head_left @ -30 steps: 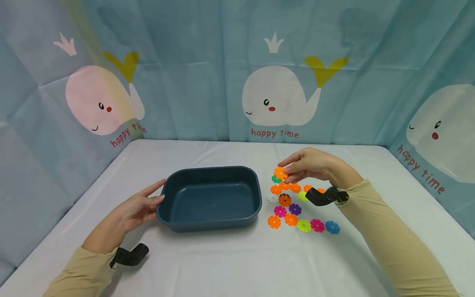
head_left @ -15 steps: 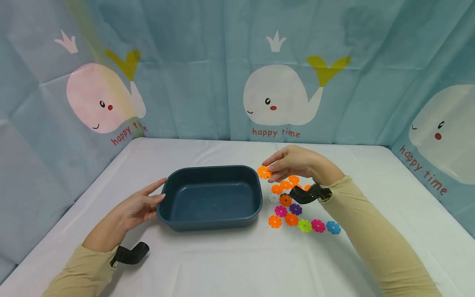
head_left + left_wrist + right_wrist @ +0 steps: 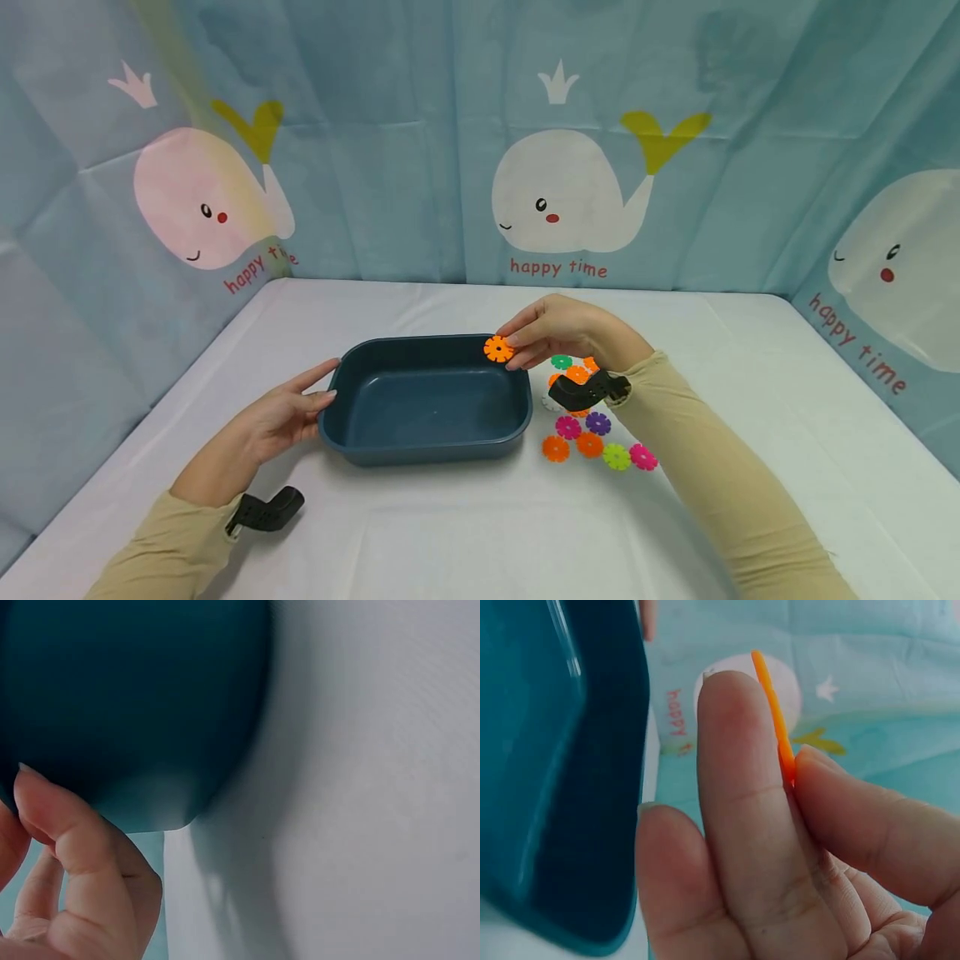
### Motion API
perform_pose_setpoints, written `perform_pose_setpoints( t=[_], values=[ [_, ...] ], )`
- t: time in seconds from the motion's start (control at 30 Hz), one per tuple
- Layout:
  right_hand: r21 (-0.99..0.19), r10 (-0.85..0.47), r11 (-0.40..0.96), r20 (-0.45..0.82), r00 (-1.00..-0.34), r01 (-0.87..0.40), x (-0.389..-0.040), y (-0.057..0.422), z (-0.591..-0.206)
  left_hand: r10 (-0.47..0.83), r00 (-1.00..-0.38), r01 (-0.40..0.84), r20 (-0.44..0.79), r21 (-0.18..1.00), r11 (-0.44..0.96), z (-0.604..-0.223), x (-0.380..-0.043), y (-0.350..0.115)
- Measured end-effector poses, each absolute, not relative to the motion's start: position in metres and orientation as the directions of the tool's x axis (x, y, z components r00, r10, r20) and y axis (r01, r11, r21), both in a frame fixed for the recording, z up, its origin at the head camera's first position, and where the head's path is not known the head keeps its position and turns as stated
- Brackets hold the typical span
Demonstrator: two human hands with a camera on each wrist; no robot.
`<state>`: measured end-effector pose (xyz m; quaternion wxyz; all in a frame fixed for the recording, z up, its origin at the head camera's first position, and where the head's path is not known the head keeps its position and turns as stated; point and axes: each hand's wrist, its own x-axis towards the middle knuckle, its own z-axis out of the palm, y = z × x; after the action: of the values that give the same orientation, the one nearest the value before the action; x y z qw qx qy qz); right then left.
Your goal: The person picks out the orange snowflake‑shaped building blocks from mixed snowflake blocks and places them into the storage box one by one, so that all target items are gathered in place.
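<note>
A dark blue rectangular tub sits on the white table. At its left end my left hand grips the rim, with fingers against the outer wall in the left wrist view. My right hand pinches an orange notched plastic building disc between thumb and index finger, over the tub's far right corner. Seen edge-on in the right wrist view, the disc stands up from the fingertips. The tub's visible floor holds nothing.
Right of the tub lie several loose discs, among them a green one, a purple one, a pink one and a lime one. The right wrist and sleeve hide others. A whale-printed curtain hangs behind the table.
My right hand has moved left with the orange disc, from above the loose discs to the tub's far right corner. The left hand stays at the tub's left end.
</note>
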<state>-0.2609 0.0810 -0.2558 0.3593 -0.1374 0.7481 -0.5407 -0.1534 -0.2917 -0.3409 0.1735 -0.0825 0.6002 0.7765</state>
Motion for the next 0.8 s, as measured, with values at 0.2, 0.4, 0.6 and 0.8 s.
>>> perform_pose_setpoints(
  t=[0.2, 0.4, 0.6, 0.8],
  values=[
    [-0.903, -0.594, 0.383, -0.403, -0.696, 0.195, -0.262, 0.067, -0.260, 0.168, -0.924, -0.373, -0.344, 0.906, -0.199, -0.339, -0.159, -0.287],
    [-0.900, -0.600, 0.388, -0.409, -0.687, 0.197, -0.264, 0.055, -0.263, 0.138, -0.926, -0.371, -0.350, 0.911, -0.181, -0.339, -0.164, -0.282],
    [-0.898, -0.620, 0.395, -0.417, -0.665, 0.194, -0.266, 0.045, -0.265, 0.139, -0.928, -0.368, -0.345, 0.907, -0.207, -0.339, -0.167, -0.276],
    [-0.888, -0.629, 0.409, -0.442, -0.639, 0.212, -0.272, 0.031, -0.269, 0.148, -0.929, -0.365, -0.340, 0.906, -0.214, -0.338, -0.169, -0.275]
  ],
)
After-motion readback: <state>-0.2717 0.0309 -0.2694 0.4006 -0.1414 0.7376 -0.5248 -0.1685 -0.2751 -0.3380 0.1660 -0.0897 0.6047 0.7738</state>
